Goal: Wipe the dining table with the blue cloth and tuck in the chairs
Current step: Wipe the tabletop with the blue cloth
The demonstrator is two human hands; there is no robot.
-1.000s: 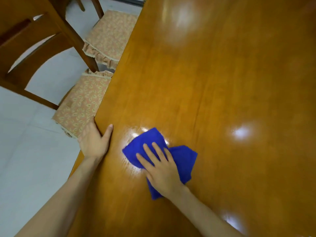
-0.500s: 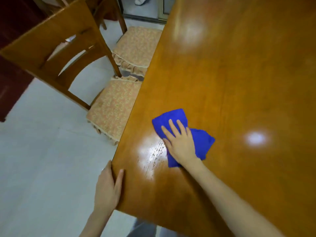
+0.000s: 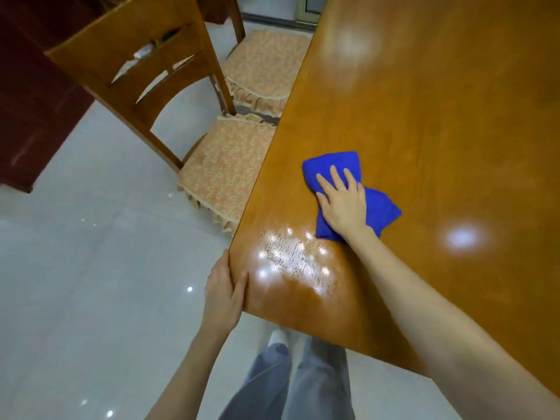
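Slippage is the main risk in the head view. The right hand (image 3: 342,204) lies flat on the blue cloth (image 3: 331,165) with its fingers spread and straight, pressing down and not curled round it. If the hand sweeps fast, the cloth could slide out from under the palm or roll up further. The cloth is already bunched, with one lump beyond the fingertips and another to the outside of the wrist. So each pass probably covers only a narrow strip of the dining table (image 3: 430,116), and bands could be missed.

Below the wrist, toward the corner, a streaky wet patch (image 3: 298,262) glints. Left as it is, it may dry into marks.

The left hand (image 3: 224,295) braces that corner, with its thumb on top and its fingers lying fairly straight along the edge. If the person leans on it, the wet wood beside the thumb could let it slip.

Left of the cloth hand, the near chair (image 3: 130,71) stands with its seat cushion (image 3: 224,168) just at the table edge. It looks only partly tucked in, though the wide-angle lens makes that hard to judge. A second cushion (image 3: 266,65) shows beyond it.

The table's far end and its right side are cut off. The middle of the cloth is hidden under the palm. Both chairs' legs are mostly out of sight. The tips of the left hand's fingers are hard to make out against the table edge.
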